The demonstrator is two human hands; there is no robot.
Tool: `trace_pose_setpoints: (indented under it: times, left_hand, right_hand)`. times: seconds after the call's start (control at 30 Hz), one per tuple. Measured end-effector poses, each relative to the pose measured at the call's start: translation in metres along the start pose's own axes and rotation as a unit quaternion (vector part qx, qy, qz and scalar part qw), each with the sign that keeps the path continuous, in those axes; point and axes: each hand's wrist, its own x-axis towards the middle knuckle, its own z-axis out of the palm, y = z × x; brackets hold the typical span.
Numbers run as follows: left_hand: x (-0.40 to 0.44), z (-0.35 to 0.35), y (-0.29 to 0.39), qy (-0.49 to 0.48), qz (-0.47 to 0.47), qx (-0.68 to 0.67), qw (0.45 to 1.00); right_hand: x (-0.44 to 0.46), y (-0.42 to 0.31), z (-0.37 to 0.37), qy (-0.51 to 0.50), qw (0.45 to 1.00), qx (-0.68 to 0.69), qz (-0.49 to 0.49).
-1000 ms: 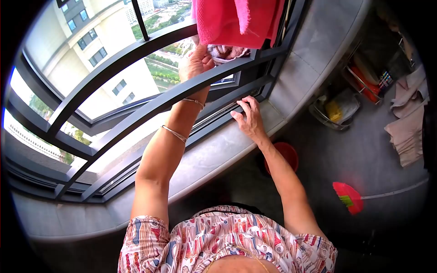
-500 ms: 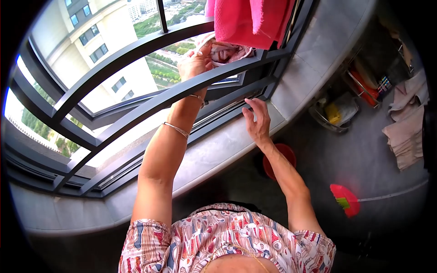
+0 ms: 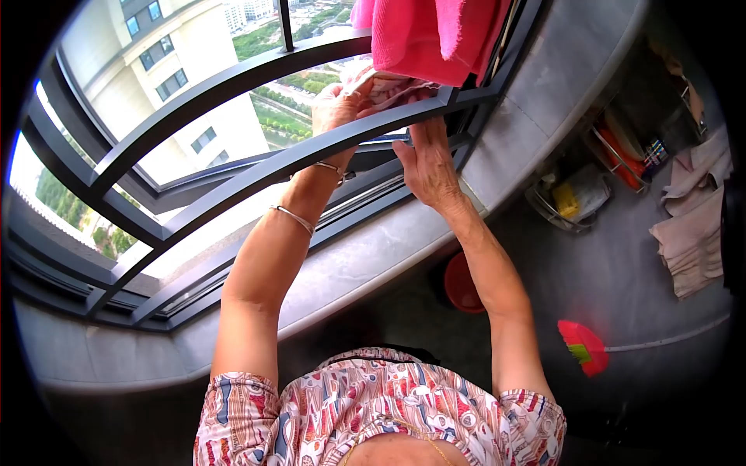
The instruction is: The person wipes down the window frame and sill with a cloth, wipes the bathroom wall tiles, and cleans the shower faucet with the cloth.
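Wearer's garment: short-sleeved top of thin printed fabric (image 3: pixel 381 404), white ground, red, blue and tan motifs. Two slim silver-coloured metal bangles (image 3: pixel 294 220) on left forearm; fine gold-coloured neck chain (image 3: pixel 420 432) at six o'clock.

No readable text, label, brand, number or sign on anything in view.

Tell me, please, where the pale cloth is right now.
In the head view, the pale cloth is at the top centre, in the left hand, just below the pink towel.

1 head camera, looking forward and down
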Motion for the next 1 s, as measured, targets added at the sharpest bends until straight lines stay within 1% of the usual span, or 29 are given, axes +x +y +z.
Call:
trace_pose_setpoints:
  times: [0.07,0.1,0.17,0.2,0.23,0.3,0.33,0.37,0.43,0.47,0.5,0.57,0.6,0.63,0.67,0.7,0.73,0.77,0.83,0.87,0.93,0.97,1.0]
  left_hand:
    - [0.001,-0.004,0.004,-0.085,-0.012,0.038,0.996]
    - [0.001,-0.006,0.006,-0.109,-0.006,0.066,0.992]
    - [0.01,-0.013,0.005,-0.133,0.008,0.096,0.986]
    - [0.009,-0.009,0.011,-0.113,0.042,0.14,0.983]
    - [0.007,-0.007,0.019,-0.099,0.057,0.193,0.975]
    - [0.007,-0.011,0.028,-0.106,0.054,0.202,0.972]
    - [0.006,-0.015,0.032,-0.102,0.055,0.204,0.972]
    - [0.004,-0.019,0.035,-0.088,0.053,0.189,0.977]
    - [0.002,-0.033,0.044,-0.06,0.057,0.179,0.98]
    - [0.001,-0.041,0.051,-0.028,0.062,0.184,0.981]
    - [-0.001,-0.048,0.06,0.004,0.066,0.19,0.98]
    - [-0.011,-0.068,0.08,0.031,0.093,0.204,0.974]
    - [-0.007,-0.087,0.087,0.047,0.103,0.21,0.971]
    - [-0.008,-0.106,0.097,0.039,0.113,0.216,0.969]
    - [-0.014,-0.113,0.108,0.099,0.104,0.208,0.968]
    - [-0.014,-0.131,0.118,0.091,0.115,0.212,0.966]
    - [-0.019,-0.143,0.129,0.132,0.112,0.219,0.96]
    - [-0.021,-0.16,0.135,0.141,0.119,0.21,0.96]
    - [-0.028,-0.176,0.15,0.174,0.121,0.203,0.956]
    - [-0.03,-0.178,0.15,0.172,0.119,0.204,0.956]
    - [-0.032,-0.179,0.151,0.189,0.18,0.215,0.941]
    - [-0.031,-0.177,0.149,0.19,0.18,0.217,0.94]
    - [-0.028,-0.171,0.141,0.18,0.232,0.227,0.928]
  right_hand:
    - [0.012,0.005,0.017,0.076,0.995,0.07,-0.012]
    - [0.016,0.002,0.022,0.078,0.994,0.074,-0.016]
    - [0.024,-0.005,0.032,0.141,0.985,0.096,0.038]
    - [0.027,-0.006,0.035,0.143,0.986,0.084,0.018]
    - [0.031,-0.006,0.036,0.144,0.986,0.087,0.013]
    - [0.037,-0.007,0.038,0.132,0.991,-0.005,0.0]
    - [0.042,-0.004,0.045,0.138,0.99,-0.025,-0.023]
    - [0.045,-0.003,0.048,0.138,0.99,-0.021,-0.023]
    - [0.059,-0.018,0.041,0.165,0.982,-0.005,-0.094]
    - [0.068,-0.019,0.05,0.195,0.972,0.009,-0.134]
    - [0.077,-0.027,0.053,0.182,0.972,0.01,-0.148]
    - [0.093,-0.039,0.077,0.194,0.959,0.04,-0.201]
    - [0.104,-0.055,0.076,0.166,0.96,0.072,-0.212]
    - [0.115,-0.072,0.074,0.138,0.959,0.102,-0.224]
    - [0.122,-0.088,0.082,0.135,0.963,0.071,-0.223]
    - [0.128,-0.103,0.092,0.132,0.965,0.04,-0.222]
    - [0.137,-0.117,0.103,0.136,0.961,-0.04,-0.239]
    - [0.145,-0.133,0.106,0.181,0.948,-0.02,-0.259]
    - [0.159,-0.152,0.115,0.196,0.938,0.055,-0.281]
    - [0.163,-0.155,0.12,0.197,0.938,0.053,-0.279]
    - [0.168,-0.158,0.125,0.21,0.94,0.091,-0.252]
    - [0.169,-0.155,0.126,0.211,0.94,0.093,-0.252]
    - [0.168,-0.15,0.117,0.223,0.937,0.073,-0.26]
